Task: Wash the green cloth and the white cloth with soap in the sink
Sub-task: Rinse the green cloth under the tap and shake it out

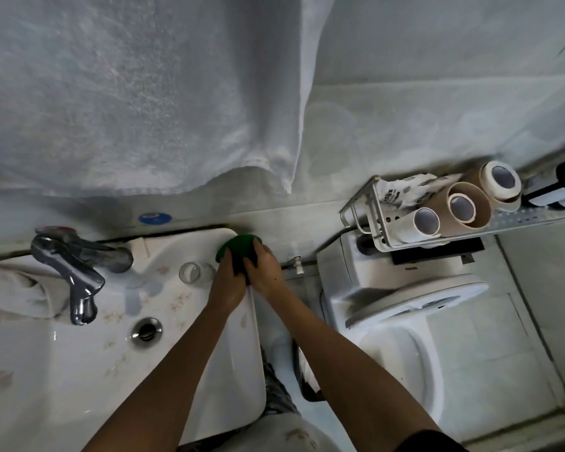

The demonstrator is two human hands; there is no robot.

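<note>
Bare forearms, a dark sleeve (pixel 431 442), patterned grey shorts (pixel 276 389).

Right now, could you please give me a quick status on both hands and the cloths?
Left hand and right hand both gripping green cloth at sink right rim. White cloth bunched behind tap, untouched. Glass jar beside left hand.

Head view, looking down. Both hands grip the green cloth (pixel 238 247) at the sink's (pixel 88 380) far right corner: left hand (pixel 227 282) on its left side, right hand (pixel 265 270) on its right. A small glass jar (pixel 191 272) stands just left of the left hand. A chrome tap (pixel 75 272) overhangs the basin; a white cloth (pixel 17 291) lies beside the tap. A white towel (pixel 137 93) hangs above.
</note>
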